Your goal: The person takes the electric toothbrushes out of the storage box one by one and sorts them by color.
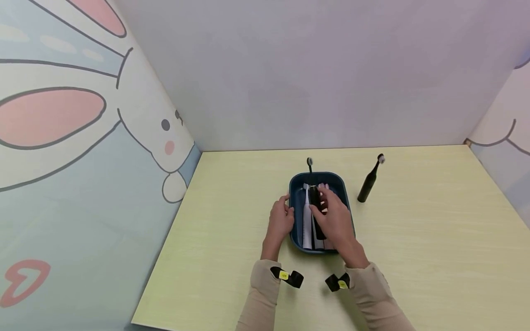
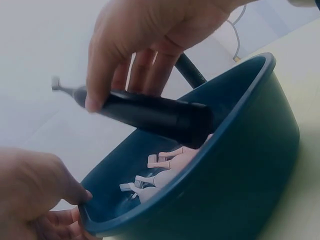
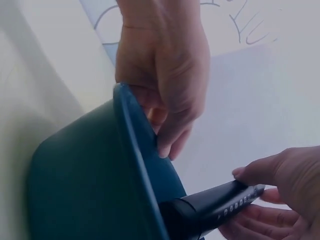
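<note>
Fingers (image 2: 101,80) of the right hand (image 1: 336,221) are bent and spread just as wide as the black brush (image 2: 155,117) they pinch. That brush tilts over the blue tub (image 2: 250,150), thick end near, head up at the far end. White brushes (image 1: 307,225) and pink brushes (image 2: 182,159) lie in the tub, side by side. The left hand (image 1: 280,220) grips the tub's left rim, thumb inside. Another black brush (image 1: 367,186) is on the table (image 1: 434,220), to the right.
</note>
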A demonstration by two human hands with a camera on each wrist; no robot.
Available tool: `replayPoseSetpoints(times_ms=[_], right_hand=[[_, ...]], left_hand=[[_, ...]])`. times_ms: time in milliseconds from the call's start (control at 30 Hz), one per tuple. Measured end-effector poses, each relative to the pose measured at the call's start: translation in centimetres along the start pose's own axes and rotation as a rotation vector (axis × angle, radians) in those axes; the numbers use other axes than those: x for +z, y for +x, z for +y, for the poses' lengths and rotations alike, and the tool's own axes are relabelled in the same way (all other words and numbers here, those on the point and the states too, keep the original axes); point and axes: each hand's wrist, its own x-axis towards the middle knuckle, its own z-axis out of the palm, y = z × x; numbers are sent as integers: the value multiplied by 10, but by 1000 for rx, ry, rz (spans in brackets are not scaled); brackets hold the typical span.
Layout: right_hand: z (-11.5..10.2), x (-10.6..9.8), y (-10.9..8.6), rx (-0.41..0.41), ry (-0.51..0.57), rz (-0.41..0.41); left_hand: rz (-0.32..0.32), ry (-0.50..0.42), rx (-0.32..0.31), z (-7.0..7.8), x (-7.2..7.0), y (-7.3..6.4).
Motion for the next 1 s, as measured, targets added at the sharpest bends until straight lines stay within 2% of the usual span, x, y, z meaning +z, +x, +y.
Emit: replayPoseSetpoints(times_ms=[200,367,700,1000], right_hand=[[-1,-3,-1,-57,90,94],[-2,-6,-1,-66,129,143],[4,-14,0,-71,180,204],[13,-25,1,-79,165,309]], left_hand=[[4,8,9,-1,-1,1],[13,18,20,-2,0,3],[19,23,34,-6,0,6],[18,23,26,-8,-1,7]])
